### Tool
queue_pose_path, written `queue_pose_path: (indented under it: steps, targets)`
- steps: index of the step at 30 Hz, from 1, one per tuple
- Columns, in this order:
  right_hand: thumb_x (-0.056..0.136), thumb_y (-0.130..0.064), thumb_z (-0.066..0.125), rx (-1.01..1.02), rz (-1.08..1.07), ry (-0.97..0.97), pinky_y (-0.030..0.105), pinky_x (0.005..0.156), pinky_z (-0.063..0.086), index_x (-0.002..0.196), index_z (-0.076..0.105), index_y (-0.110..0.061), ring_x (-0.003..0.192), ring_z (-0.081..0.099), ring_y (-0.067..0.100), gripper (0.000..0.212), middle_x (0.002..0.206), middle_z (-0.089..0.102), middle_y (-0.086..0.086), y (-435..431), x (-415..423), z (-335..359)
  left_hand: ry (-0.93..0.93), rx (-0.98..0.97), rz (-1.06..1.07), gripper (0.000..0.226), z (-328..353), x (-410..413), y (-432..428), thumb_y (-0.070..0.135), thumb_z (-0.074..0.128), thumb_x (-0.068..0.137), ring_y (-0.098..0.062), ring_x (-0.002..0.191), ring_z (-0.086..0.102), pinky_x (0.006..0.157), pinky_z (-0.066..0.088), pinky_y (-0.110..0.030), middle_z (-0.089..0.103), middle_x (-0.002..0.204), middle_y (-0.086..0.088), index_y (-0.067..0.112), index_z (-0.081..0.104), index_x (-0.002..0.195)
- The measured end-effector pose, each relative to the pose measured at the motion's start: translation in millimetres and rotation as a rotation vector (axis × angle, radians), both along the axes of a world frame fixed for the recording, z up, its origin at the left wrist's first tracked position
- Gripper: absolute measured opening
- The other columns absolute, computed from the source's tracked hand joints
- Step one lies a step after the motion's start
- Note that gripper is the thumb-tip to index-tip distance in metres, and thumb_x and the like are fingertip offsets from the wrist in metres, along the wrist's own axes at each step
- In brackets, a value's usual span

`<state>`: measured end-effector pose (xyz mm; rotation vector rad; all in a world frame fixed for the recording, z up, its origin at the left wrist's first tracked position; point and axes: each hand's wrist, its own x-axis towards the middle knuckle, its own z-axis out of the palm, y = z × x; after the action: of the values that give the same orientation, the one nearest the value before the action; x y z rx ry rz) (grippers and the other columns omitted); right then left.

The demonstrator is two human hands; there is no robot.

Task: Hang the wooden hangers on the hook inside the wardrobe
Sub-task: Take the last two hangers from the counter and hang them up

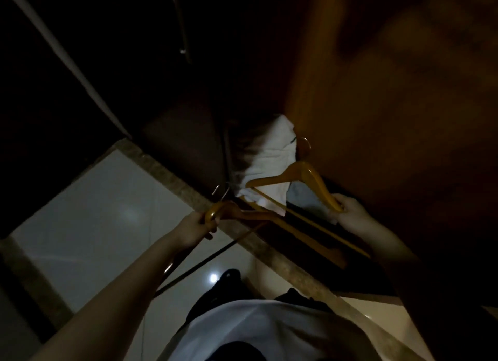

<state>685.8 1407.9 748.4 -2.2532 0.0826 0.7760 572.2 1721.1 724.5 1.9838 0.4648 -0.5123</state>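
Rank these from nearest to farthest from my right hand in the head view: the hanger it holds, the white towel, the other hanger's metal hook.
1. Hanger, gripped at its end by the right hand.
2. White towel, left and above.
3. Metal hook, far left, near the left hand.

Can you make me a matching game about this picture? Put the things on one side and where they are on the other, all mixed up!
Things:
1. hanger with the higher hook
2. hanger with the lower hook
3. white cloth
4. shiny floor tile

Places:
A. lying inside the wardrobe, behind the hangers
B. gripped by the left hand
C. under the person's feet, outside the wardrobe
D. held at one end by the right hand

Pairs: 1-D, 2-B, 3-A, 4-C
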Motion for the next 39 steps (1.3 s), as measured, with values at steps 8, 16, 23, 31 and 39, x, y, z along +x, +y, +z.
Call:
queue_pose_path:
  steps: [8,16,23,31,39]
  targets:
    - [0.091,-0.035,0.054,-0.051,-0.185,-0.392,0.039,0.078,0.046,0.099,0.057,-0.018,0.086,0.057,0.027,0.019,0.087,0.06,0.006,19.1,9.5,59.1,-0.205,-0.102,-0.307,0.004,54.1,87.3,20.3,0.029,0.054,0.091,-0.016,0.082,0.067,0.073,0.055,-0.031,0.067,0.088,-0.003,0.025,0.054,0.094]
    - [0.092,-0.036,0.05,-0.217,-0.223,-0.654,0.04,0.089,0.043,0.129,0.05,-0.02,0.108,0.055,0.026,0.04,0.11,0.055,0.001,6.5,7.2,138.1,-0.424,-0.154,-0.546,0.009,138.5,134.9,-1.6,0.022,0.051,0.093,-0.008,0.075,0.066,0.068,0.055,-0.03,0.062,0.081,0.004,0.022,0.058,0.088]
    - [0.091,-0.032,0.053,-0.382,-0.224,-0.932,0.039,0.084,0.046,0.137,0.038,-0.031,0.078,0.055,0.016,0.048,0.08,0.054,-0.012,-6.1,7.0,222.4,-0.564,-0.182,-0.633,0.014,219.5,172.3,-31.3,0.027,0.049,0.094,-0.012,0.079,0.066,0.067,0.055,-0.031,0.065,0.091,-0.005,0.022,0.06,0.1]
    - [0.093,-0.032,0.049,-0.576,-0.204,-1.264,0.04,0.081,0.05,0.146,0.019,-0.034,0.099,0.064,0.031,0.062,0.124,0.06,0.005,-18.2,15.3,304.6,-0.907,-0.256,-0.545,0.018,325.8,200.5,-56.0,0.027,0.05,0.093,0.001,0.071,0.067,0.053,0.048,-0.01,0.068,0.085,0.003,0.016,0.064,0.097]
    - [0.092,-0.035,0.04,-0.68,-0.178,-1.448,0.05,0.082,0.052,0.144,0.02,-0.041,0.106,0.059,0.033,0.056,0.13,0.051,0.002,-29.2,32.0,377.0,-1.101,-0.232,-0.543,0.018,408.8,212.8,-63.1,0.027,0.05,0.093,-0.002,0.068,0.067,0.052,0.049,-0.012,0.067,0.084,0.004,0.019,0.065,0.099]
